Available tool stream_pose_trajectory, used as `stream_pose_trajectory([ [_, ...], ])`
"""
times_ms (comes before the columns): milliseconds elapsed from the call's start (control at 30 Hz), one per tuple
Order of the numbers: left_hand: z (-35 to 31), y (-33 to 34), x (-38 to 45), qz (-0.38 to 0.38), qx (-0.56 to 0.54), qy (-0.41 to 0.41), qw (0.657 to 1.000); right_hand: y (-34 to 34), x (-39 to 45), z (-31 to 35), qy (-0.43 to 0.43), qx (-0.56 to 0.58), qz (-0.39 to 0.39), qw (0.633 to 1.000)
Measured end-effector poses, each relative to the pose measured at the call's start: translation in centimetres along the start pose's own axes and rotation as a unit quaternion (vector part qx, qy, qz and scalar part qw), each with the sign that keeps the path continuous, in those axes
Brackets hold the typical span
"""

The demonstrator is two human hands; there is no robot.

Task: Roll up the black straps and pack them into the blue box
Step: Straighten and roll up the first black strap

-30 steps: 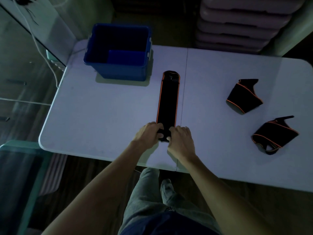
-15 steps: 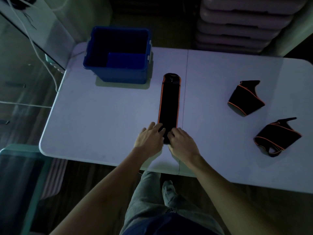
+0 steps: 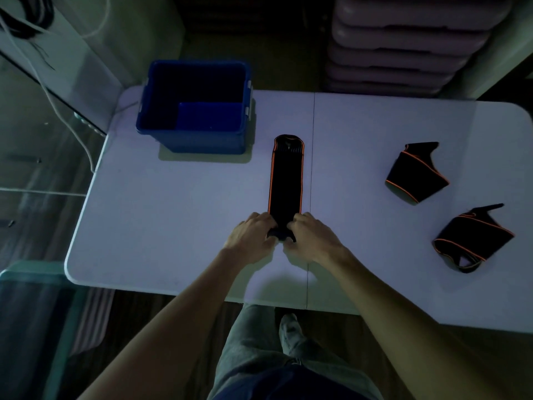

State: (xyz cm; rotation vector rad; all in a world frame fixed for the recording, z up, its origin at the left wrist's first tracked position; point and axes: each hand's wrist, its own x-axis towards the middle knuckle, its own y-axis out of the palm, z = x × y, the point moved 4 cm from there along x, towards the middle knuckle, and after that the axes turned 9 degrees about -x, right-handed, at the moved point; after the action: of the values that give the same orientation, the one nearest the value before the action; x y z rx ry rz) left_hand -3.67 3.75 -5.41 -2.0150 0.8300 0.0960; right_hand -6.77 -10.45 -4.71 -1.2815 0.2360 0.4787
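Three straps left, none packed yet.
Your left hand [image 3: 251, 237] and right hand [image 3: 312, 237] pinch the long black orange-edged strap [image 3: 285, 180]; the blue plastic box [image 3: 191, 141] looks empty.

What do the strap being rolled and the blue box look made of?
Strap: soft woven or elastic fabric, matte black with orange edging; it curls under both hands. Blue box: rigid moulded plastic, slight sheen, pale clips at the rim. Dim light leaves both uncertain.

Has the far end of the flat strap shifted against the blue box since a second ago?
No. The flat strap lies with its far end level with the blue box's near wall and left of the table seam, as before; only the camera moved.
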Motion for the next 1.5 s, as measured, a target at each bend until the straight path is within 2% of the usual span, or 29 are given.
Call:
stream_pose_trajectory([
  [233, -0.8, -0.8, 2.9, 0.045, 0.070, -0.046, 0.995, 0.8, 0.1, -0.5, -0.015, -0.042, -0.120, 0.992],
  [433, -0.4, -0.8, 2.6, -0.008, 0.037, -0.031, 0.999, 1.5, -0.1, -0.9, -0.096, -0.125, -0.165, 0.974],
  [533, -0.4, -0.7, 2.2, -0.031, 0.011, -0.017, 0.999, 1.3, 0.5, -1.1, -0.108, -0.150, -0.180, 0.966],
  [733, 0.1, -1.3, 2.8, -0.009, 0.057, 0.027, 0.998, -0.1, 2.5, -1.4, -0.099, -0.132, -0.101, 0.981],
  [867, 0.3, -1.8, 3.5, 0.019, 0.112, 0.063, 0.992, -1.1, 3.5, -2.1, -0.088, -0.047, -0.054, 0.994],
  [1100, -0.3, -3.1, 5.9, 0.041, 0.070, 0.041, 0.996, -2.0, 5.0, -3.7, -0.048, 0.086, -0.002, 0.995],
  [1200, -0.1, -4.0, 6.6, 0.044, 0.022, 0.010, 0.999, -3.0, 5.7, -4.1, -0.026, 0.138, -0.040, 0.989],
  [1300, 0.5, -4.3, 7.5, 0.034, -0.019, -0.018, 0.999, -3.5, 6.3, -4.4, 0.039, 0.177, -0.102, 0.978],
  [1367, 0.8, -4.3, 8.1, 0.026, -0.041, -0.023, 0.999, -3.6, 6.2, -4.3, 0.058, 0.159, -0.163, 0.972],
  [1433, 1.0, -4.2, 8.5, 0.021, -0.044, -0.032, 0.998, -3.7, 5.8, -3.9, 0.035, 0.124, -0.216, 0.968],
  [1500, 1.2, -4.2, 9.0, 0.013, -0.036, -0.036, 0.999, -3.3, 5.4, -3.4, -0.002, 0.070, -0.214, 0.974],
])
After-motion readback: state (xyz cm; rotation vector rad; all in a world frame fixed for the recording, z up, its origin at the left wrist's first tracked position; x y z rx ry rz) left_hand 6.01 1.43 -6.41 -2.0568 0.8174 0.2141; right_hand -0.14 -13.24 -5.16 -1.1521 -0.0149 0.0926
